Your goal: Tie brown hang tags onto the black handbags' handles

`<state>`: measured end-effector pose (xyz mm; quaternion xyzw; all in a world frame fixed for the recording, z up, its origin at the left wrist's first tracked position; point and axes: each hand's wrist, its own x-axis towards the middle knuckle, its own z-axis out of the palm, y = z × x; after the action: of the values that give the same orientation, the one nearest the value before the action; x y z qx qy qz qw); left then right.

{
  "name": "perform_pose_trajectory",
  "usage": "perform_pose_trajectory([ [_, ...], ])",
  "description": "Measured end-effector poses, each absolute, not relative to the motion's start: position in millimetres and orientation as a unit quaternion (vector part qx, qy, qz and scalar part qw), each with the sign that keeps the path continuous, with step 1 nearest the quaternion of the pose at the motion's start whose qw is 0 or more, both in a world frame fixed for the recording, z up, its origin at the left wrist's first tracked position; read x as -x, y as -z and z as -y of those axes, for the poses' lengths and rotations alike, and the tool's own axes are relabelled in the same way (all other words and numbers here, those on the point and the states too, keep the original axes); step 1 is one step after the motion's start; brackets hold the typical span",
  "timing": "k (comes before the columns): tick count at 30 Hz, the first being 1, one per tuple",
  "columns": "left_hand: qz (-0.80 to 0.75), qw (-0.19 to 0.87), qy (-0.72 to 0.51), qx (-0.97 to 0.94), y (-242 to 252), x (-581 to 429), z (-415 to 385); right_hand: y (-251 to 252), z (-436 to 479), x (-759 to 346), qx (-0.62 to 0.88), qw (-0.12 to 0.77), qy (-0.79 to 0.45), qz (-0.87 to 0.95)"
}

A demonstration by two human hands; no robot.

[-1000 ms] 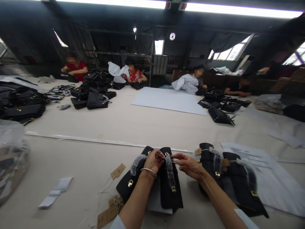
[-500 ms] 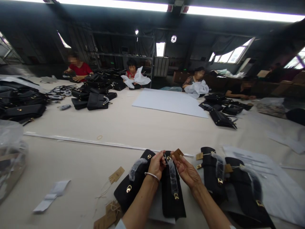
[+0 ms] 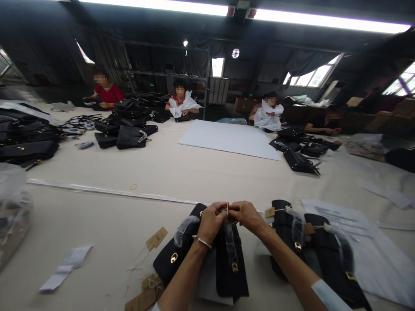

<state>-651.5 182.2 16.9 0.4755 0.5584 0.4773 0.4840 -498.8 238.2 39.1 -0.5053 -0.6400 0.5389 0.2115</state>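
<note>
My left hand and my right hand meet fingertip to fingertip over the top of a black handbag lying on the table in front of me. Both are closed in a pinch on the thin string of a hang tag, held taut between them. The brown tag itself is mostly hidden under my right fingers. A silver bangle sits on my left wrist. Another black handbag lies just left, its handle wrapped in plastic.
Two more black handbags with brown tags lie to the right on white paper. Loose brown tags and a white slip lie at left. Several people work across the table amid bag piles; a white sheet lies mid-table.
My right hand has turned over and closed in on the left; the brown tag that stood up between the hands is now tucked under my fingers, and the string is pulled short.
</note>
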Motion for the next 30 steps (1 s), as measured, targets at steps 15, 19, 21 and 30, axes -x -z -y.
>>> perform_pose_trajectory([
  [15, -0.555, 0.478, -0.388, -0.559, -21, 658, -205, 7, -232, 494, 0.53, 0.363, -0.604, 0.472],
  [19, -0.651, 0.42, -0.395, -0.494, -14, 664, -207, 12, -218, 487, 0.551, 0.368, -0.596, 0.454],
  [21, -0.682, 0.386, -0.397, -0.477, -12, 667, -208, 13, -211, 481, 0.554, 0.353, -0.595, 0.463],
  [30, -0.691, 0.334, -0.458, -0.448, -13, 673, -235, -9, -175, 482, 0.563, 0.311, -0.501, 0.579],
])
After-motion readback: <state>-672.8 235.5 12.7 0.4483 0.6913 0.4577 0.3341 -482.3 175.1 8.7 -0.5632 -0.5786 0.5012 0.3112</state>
